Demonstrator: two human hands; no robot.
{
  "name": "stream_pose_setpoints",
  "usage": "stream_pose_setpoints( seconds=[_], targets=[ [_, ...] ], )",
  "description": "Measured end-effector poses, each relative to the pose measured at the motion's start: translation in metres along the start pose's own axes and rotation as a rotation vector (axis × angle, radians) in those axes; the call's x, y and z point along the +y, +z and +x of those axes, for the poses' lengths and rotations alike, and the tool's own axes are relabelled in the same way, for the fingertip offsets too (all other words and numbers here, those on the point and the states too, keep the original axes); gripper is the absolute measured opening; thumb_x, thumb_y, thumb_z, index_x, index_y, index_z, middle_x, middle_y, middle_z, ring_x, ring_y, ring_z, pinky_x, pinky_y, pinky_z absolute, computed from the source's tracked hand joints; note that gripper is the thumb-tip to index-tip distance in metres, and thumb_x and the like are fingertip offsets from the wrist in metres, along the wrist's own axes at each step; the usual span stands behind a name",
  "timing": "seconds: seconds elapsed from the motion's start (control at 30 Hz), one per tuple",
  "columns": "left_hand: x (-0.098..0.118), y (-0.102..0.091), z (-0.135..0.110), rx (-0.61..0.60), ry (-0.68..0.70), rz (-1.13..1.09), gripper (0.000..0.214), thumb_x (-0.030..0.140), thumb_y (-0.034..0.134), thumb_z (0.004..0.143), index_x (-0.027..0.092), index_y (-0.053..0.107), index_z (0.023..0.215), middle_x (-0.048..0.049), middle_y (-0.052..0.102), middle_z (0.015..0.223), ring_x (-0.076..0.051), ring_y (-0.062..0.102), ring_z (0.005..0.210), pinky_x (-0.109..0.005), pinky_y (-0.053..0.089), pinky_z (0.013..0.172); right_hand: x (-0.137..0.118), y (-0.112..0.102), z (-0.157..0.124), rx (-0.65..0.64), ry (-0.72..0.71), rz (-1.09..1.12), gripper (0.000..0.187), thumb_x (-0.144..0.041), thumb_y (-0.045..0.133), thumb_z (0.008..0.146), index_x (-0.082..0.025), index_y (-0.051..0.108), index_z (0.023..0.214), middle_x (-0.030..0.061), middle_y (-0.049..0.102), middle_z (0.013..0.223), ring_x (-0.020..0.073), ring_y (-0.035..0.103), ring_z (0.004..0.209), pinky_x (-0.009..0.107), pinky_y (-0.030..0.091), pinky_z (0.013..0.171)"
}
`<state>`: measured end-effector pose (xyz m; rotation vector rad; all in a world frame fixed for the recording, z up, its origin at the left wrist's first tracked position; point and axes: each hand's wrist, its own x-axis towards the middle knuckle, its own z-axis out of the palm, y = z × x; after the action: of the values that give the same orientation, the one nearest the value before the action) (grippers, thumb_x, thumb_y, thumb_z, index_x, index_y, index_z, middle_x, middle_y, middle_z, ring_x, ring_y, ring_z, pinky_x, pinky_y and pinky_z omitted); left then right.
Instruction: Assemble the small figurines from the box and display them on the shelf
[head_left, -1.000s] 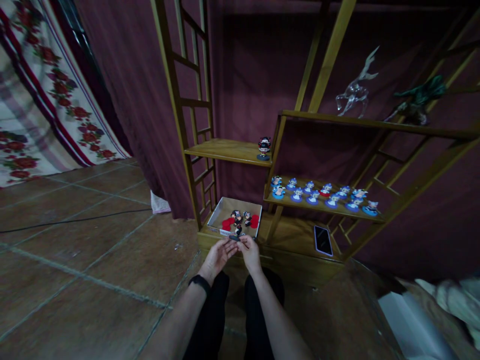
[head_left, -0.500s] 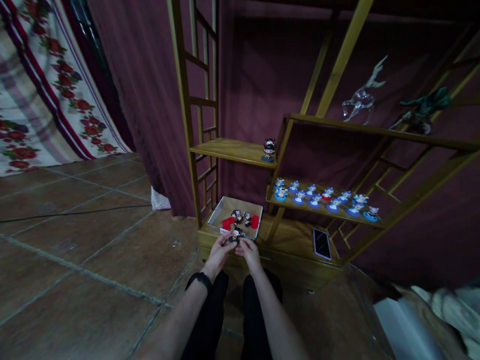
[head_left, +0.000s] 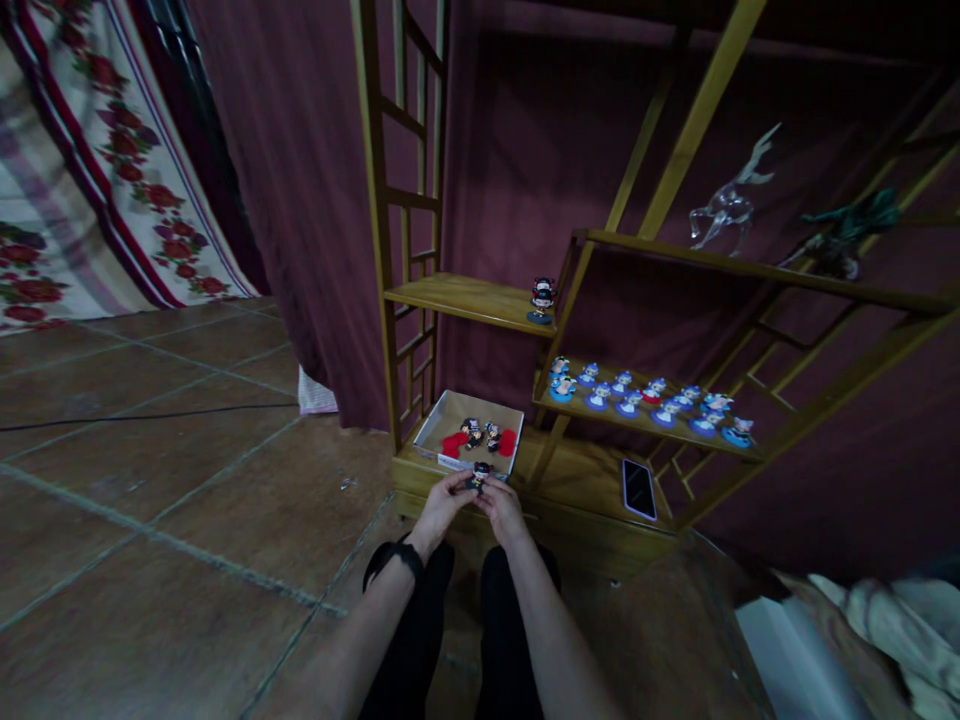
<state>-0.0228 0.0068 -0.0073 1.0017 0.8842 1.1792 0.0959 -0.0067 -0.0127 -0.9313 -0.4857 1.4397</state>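
Between my two hands is a small black-haired figurine (head_left: 481, 472) on a dark base, held upright at the near edge of the open box. My left hand (head_left: 445, 502) pinches it from the left, and my right hand (head_left: 501, 504) grips it from the right. Inside the shallow white box (head_left: 430, 432) lie black-and-white figurines (head_left: 472, 431) and red pieces (head_left: 508, 442). Up on the left shelf (head_left: 469, 297), dark figurines (head_left: 541, 300) with black bases stand at its right end.
Several blue and white figurines (head_left: 628, 402) stand in rows on the middle shelf. A phone (head_left: 639, 489) lies on the lower shelf board. Higher up are a clear deer statuette (head_left: 724, 212) and a green ornament (head_left: 847, 235). A cable (head_left: 150, 416) crosses the tiled floor.
The held figurine has come more upright between my hands, its front now facing me. My hands remain close together by the box; the view has shifted slightly.
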Motion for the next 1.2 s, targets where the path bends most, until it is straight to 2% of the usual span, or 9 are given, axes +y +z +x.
stream_pose_setpoints(
  seconds=[0.2,0.4,0.53,0.73,0.83,1.03,1.2],
  targets=[
    [-0.006,0.000,0.002,-0.039,0.043,0.096,0.046,0.016,0.069,0.055,0.011,0.062,0.100,-0.0067,0.067,0.087,-0.018,0.060,0.079,-0.035,0.045,0.079,-0.005,0.004,-0.004,0.007,0.032,-0.043,0.027,-0.016,0.066,0.055,-0.016,0.066,0.082,0.0032,0.069,0.071,0.0149,0.063,0.066,0.028,0.049,0.065],
    [-0.006,0.000,0.000,0.026,0.261,0.556,0.042,0.009,0.061,0.062,0.014,0.060,0.103,-0.0067,0.062,0.099,-0.017,0.058,0.087,-0.033,0.044,0.082,-0.006,0.002,-0.006,-0.167,0.034,-0.068,0.028,-0.014,0.067,0.054,-0.018,0.065,0.082,0.0027,0.069,0.085,0.0168,0.063,0.081,0.029,0.048,0.074],
    [0.000,-0.002,-0.005,-0.020,0.335,0.826,0.037,0.011,0.058,0.068,0.016,0.059,0.104,-0.0078,0.059,0.106,-0.019,0.054,0.097,-0.032,0.041,0.087,-0.002,-0.003,-0.003,-0.140,0.051,-0.070,0.027,-0.013,0.066,0.055,-0.018,0.064,0.081,0.0011,0.069,0.082,0.0146,0.063,0.079,0.028,0.048,0.075],
    [0.010,-0.007,-0.004,-0.166,0.313,1.128,0.029,0.013,0.050,0.075,0.014,0.055,0.103,-0.0100,0.060,0.100,-0.020,0.056,0.094,-0.031,0.040,0.086,0.003,-0.008,0.003,-0.103,0.080,-0.083,0.023,-0.010,0.063,0.055,-0.018,0.061,0.077,-0.0010,0.068,0.075,0.0134,0.063,0.071,0.030,0.049,0.073],
    [0.016,-0.009,-0.007,-0.217,0.310,1.232,0.029,0.013,0.047,0.077,0.014,0.052,0.105,-0.0109,0.057,0.106,-0.020,0.055,0.098,-0.030,0.039,0.088,0.007,-0.010,0.006,-0.070,0.084,-0.076,0.030,-0.006,0.060,0.053,-0.020,0.059,0.079,-0.0030,0.067,0.075,0.0130,0.063,0.069,0.032,0.050,0.073],
    [0.027,-0.006,-0.020,-0.225,0.377,1.389,0.038,0.016,0.040,0.081,0.016,0.042,0.119,-0.0117,0.053,0.111,-0.019,0.053,0.100,-0.029,0.040,0.087,0.011,-0.011,0.009,-0.049,0.066,-0.094,0.043,0.000,0.055,0.049,-0.023,0.060,0.085,-0.0034,0.067,0.080,0.0142,0.063,0.071,0.033,0.051,0.071],
    [0.027,-0.002,-0.025,-0.243,0.482,1.521,0.036,0.015,0.037,0.083,0.012,0.042,0.118,-0.0139,0.053,0.105,-0.020,0.052,0.099,-0.033,0.040,0.085,0.008,-0.015,0.007,-0.042,0.078,-0.116,0.046,-0.001,0.052,0.050,-0.023,0.061,0.089,-0.0022,0.067,0.079,0.0154,0.063,0.073,0.032,0.051,0.070]
  ],
)
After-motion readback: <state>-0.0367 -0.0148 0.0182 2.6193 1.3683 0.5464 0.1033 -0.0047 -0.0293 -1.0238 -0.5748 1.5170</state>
